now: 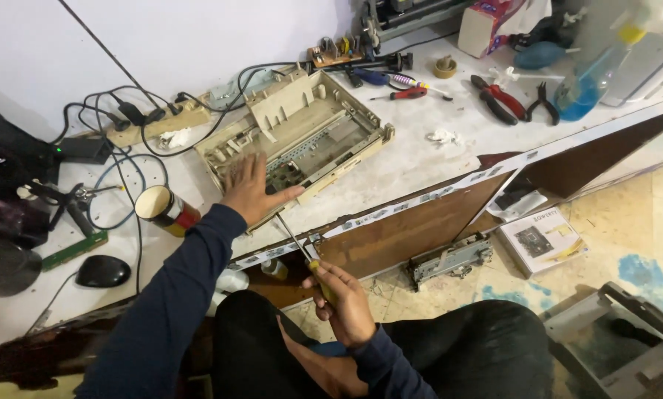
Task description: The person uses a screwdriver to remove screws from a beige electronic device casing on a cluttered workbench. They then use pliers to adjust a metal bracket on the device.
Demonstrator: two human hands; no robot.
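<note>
A beige opened printer chassis (302, 133) lies on the white workbench (420, 159), its green circuit board and metal rails exposed. My left hand (251, 190) rests flat with spread fingers on the chassis's near left corner. My right hand (342, 299) is below the bench edge, closed around the yellow handle of a long screwdriver (300, 246). The screwdriver's thin shaft slants up toward the chassis's front edge.
A red-and-cream can (166, 210) stands left of my left hand. A black mouse (102, 271), cables and a power strip (158, 122) crowd the left. Pliers (500, 99), screwdrivers (398, 81), tape roll (444, 66) and a blue spray bottle (586, 81) lie behind. A metal assembly (449, 258) and booklet (542, 240) sit on the floor.
</note>
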